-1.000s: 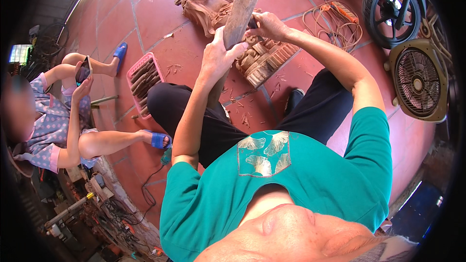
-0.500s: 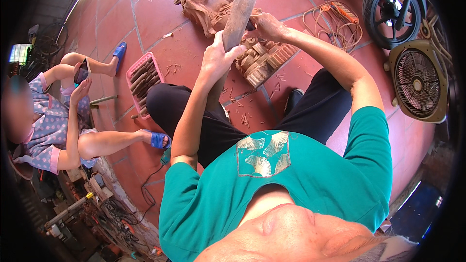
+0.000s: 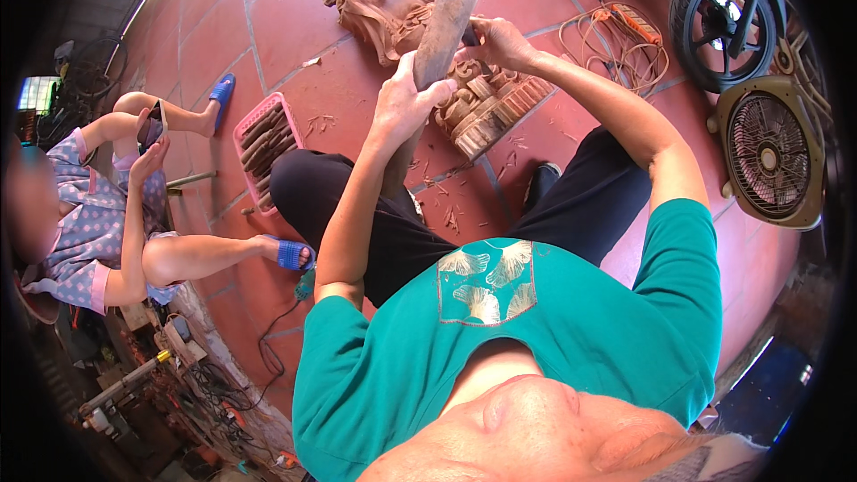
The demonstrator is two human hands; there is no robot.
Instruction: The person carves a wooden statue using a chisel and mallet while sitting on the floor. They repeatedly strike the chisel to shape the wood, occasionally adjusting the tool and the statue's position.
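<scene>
My left hand [image 3: 403,109] is closed around a long, flat wooden bat [image 3: 448,25]. The bat's broad end points up and away, and its lower part runs down by my left knee. Just right of the bat, my right hand [image 3: 502,45] has its fingers curled round a slim dark piece, mostly hidden, so its kind does not show. Beneath my hands lies a carved wooden block [image 3: 486,116] with scrolls and ridges. Beyond it, a carved wooden figure [image 3: 382,4] rests on the tiles, partly covered by the bat.
A pink basket [image 3: 239,138] of dark wooden-handled tools stands left of my knee. Wood chips [image 3: 453,214] lie between my legs. An orange power strip [image 3: 636,21] with looped cord, a box fan [image 3: 766,153] and a motorbike wheel [image 3: 721,22] are right. A seated person [image 3: 98,214] holds a phone at left.
The bat and my left hand have shifted slightly right and up. My right hand has moved a little right, and more of the dark piece shows beside the bat.
</scene>
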